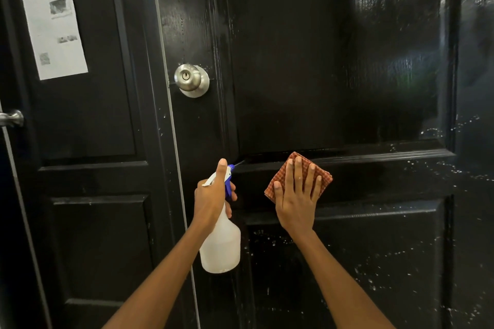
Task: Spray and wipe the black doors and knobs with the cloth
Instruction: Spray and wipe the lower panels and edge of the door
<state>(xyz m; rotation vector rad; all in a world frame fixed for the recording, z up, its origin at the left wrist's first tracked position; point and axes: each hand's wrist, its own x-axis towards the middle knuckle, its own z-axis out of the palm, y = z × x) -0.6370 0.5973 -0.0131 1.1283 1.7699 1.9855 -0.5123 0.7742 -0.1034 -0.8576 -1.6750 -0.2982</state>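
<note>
Mid-job: right hand (295,195) flat, pressing the folded orange checked cloth (299,176) on the glossy black panelled door (334,61); left hand (211,195) grips the white plastic spray bottle (220,246). Lower panels look speckled, perhaps unwiped; round steel knob (191,79) apparently untouched.

One head-worn wide-angle cam, facing fwd and slightly down, close up to a black door (334,75) that fills most of frame, w/ a second door (88,115) at left edge and both forearms entering from bottom; no 2nd view to overlap.
</note>
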